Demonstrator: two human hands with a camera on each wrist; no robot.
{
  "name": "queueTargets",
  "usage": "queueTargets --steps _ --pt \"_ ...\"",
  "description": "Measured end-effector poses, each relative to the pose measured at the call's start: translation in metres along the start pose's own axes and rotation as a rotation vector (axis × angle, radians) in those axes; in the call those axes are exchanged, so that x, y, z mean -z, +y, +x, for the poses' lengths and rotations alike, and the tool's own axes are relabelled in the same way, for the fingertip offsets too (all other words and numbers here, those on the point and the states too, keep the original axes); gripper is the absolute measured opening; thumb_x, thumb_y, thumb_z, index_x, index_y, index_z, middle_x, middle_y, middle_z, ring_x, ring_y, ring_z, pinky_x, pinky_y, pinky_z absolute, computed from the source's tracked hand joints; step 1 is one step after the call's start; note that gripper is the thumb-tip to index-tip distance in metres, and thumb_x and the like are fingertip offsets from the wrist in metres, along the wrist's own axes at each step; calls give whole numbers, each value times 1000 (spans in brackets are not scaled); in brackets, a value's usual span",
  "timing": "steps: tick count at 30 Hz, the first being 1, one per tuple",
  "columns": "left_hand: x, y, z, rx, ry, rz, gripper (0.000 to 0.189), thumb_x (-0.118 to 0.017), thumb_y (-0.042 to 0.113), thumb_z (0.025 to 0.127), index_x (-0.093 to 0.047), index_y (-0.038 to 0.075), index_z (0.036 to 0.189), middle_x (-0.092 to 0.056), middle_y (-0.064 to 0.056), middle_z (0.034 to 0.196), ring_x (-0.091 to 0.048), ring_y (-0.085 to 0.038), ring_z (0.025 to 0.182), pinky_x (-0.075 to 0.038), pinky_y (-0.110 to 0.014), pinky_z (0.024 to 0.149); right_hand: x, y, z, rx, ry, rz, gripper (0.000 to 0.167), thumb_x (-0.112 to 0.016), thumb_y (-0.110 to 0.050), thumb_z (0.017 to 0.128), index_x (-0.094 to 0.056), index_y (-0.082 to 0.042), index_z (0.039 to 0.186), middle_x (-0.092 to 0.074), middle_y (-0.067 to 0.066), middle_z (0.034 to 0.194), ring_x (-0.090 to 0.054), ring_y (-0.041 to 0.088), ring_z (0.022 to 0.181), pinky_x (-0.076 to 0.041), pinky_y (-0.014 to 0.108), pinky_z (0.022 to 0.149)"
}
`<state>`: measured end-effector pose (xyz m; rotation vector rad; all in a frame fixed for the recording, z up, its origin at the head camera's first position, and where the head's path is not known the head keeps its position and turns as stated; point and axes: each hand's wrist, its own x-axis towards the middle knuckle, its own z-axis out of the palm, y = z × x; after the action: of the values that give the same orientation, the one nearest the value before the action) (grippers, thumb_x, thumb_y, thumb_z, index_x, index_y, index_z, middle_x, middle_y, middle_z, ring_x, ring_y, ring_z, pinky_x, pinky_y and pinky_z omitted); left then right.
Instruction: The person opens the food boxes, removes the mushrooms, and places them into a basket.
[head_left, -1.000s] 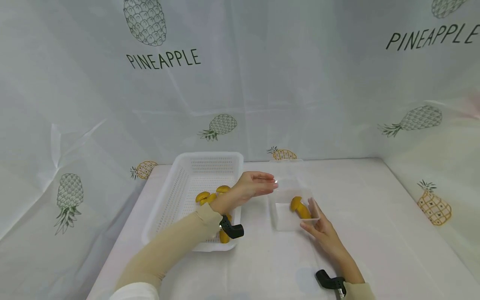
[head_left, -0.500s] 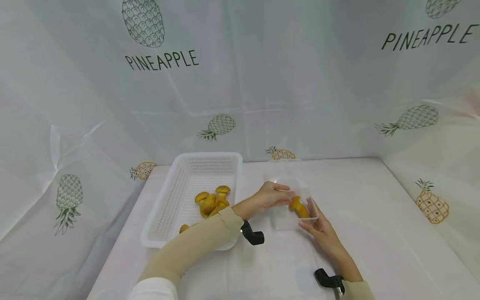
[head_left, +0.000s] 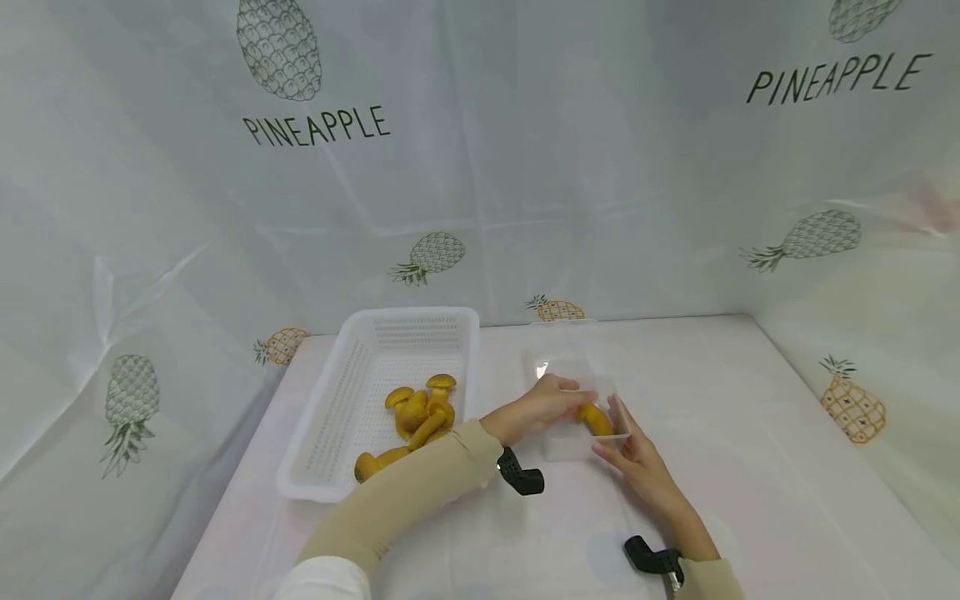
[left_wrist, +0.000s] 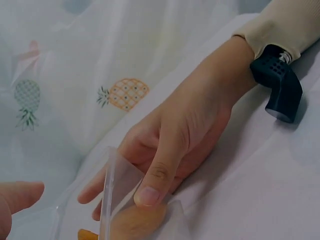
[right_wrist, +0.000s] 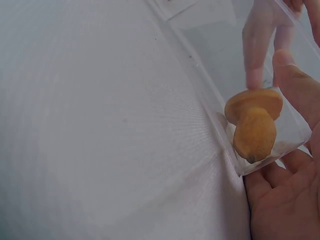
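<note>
A clear plastic box (head_left: 566,450) stands right of the middle of the table, its clear lid folded back behind it. Inside lies a yellow-brown mushroom (right_wrist: 255,132) with a rounded cap and thick stem. My right hand (head_left: 647,475) grips the box's near right corner, thumb in front and fingers round the far side. Reaching into the box from the left is my left hand (head_left: 546,404), with straight fingers (right_wrist: 256,55) right at the cap. In the head view this hand partly hides the mushroom. The left wrist view shows the right thumb (left_wrist: 149,196) against the box wall.
A white perforated basket (head_left: 315,417) stands to the left, with several similar mushrooms (head_left: 420,412) in it; the left sleeve crosses its near right corner. Behind the table (head_left: 697,383) hangs a pineapple-printed sheet (head_left: 495,167). Each wrist carries a black camera (head_left: 648,557).
My left hand has moved right and slightly down, from beside the basket into the clear box, up to the mushroom. My right hand keeps its hold on the box. The head view has shifted slightly.
</note>
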<state>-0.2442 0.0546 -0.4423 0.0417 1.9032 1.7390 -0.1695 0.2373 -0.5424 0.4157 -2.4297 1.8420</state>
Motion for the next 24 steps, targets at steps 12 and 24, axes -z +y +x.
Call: queueTargets --steps 12,24 --pt "-16 -9 5 44 77 82 29 -67 19 95 -56 -8 91 -49 -10 92 -49 -25 94 -47 -42 96 -1 0 0 2 -8 3 87 -67 -10 96 -11 -14 161 -10 21 164 -11 48 146 -27 7 101" --pt "-29 -14 13 70 106 -77 19 -60 7 96 -55 -9 104 -42 -5 88 -39 -16 81 -40 -28 82 0 1 0 -2 -9 6 87 -68 -10 96 -11 -15 162 -10 20 164 -11 48 146 -27 7 101"
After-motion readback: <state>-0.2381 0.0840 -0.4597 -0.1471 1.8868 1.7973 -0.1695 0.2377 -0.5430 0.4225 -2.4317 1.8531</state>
